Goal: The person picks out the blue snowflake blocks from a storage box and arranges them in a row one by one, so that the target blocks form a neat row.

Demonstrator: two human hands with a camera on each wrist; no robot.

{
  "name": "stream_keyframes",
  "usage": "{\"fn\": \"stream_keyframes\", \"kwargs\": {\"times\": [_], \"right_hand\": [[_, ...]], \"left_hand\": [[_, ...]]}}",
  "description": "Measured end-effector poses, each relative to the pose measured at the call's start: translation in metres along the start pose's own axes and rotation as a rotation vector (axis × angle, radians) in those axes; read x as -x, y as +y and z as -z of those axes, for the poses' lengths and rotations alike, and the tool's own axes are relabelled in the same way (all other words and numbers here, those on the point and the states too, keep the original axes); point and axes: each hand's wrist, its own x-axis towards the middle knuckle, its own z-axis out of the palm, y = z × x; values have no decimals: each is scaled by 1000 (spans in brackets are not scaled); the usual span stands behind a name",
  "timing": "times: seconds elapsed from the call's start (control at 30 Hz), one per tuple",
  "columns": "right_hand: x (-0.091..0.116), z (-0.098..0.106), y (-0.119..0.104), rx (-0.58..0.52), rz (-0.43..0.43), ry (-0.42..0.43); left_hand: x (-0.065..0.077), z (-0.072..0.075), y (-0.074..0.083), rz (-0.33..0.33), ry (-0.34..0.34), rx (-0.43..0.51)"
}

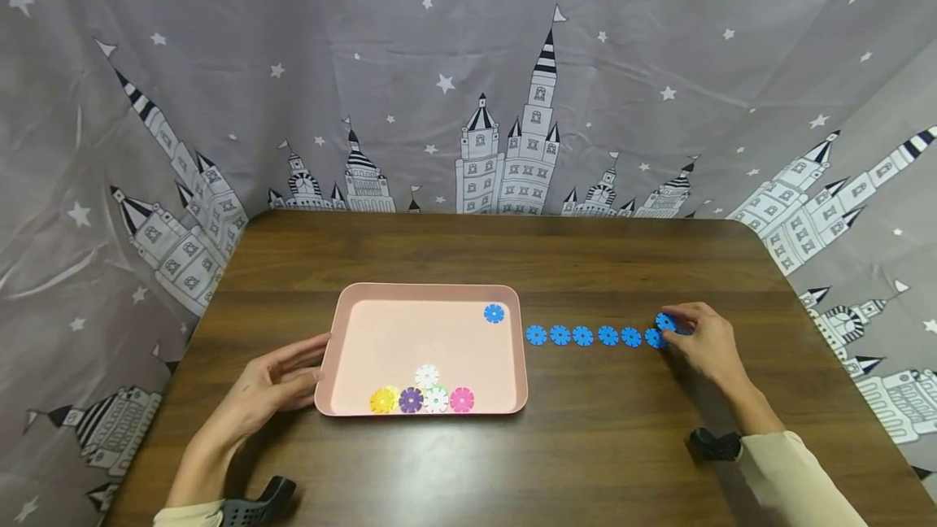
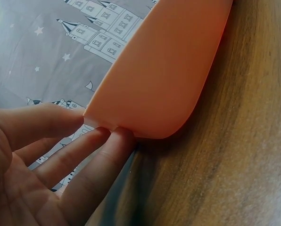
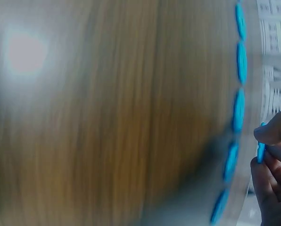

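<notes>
My left hand [image 1: 267, 385] rests its extended fingertips against the left wall of a shallow pink tray [image 1: 424, 292]; the left wrist view shows fingertips [image 2: 124, 134] right at the tray's outer wall [image 2: 154, 80]. Between thumb and fingers, my right hand [image 1: 706, 340] pinches a blue snowflake disc [image 1: 664, 321], seen edge-on in the right wrist view. It is held over the right end of a row of blue snowflake discs [image 1: 582, 336] on the table. Another blue disc [image 1: 494, 313] lies in the tray's upper right corner.
Along the tray's near side lie a yellow disc [image 1: 382, 400], a purple disc [image 1: 411, 400], a pink disc [image 1: 462, 400] and white ones [image 1: 427, 375]. The brown wooden table [image 1: 468, 250] ends at a grey curtain [image 1: 381, 88] printed with castles and stars.
</notes>
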Motion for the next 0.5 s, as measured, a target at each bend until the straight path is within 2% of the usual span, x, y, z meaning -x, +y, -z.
{"fn": "stream_keyframes", "kwargs": {"times": [0.13,0.37,0.5], "right_hand": [[5,14,20,34,-31,53],[23,34,49,44,-176,38],[30,36,59,47,-213,27]], "left_hand": [[1,1,0,-1,-7,16],[0,1,-2,-14,-22,15],[-1,1,-3,-15,-21,9]]}}
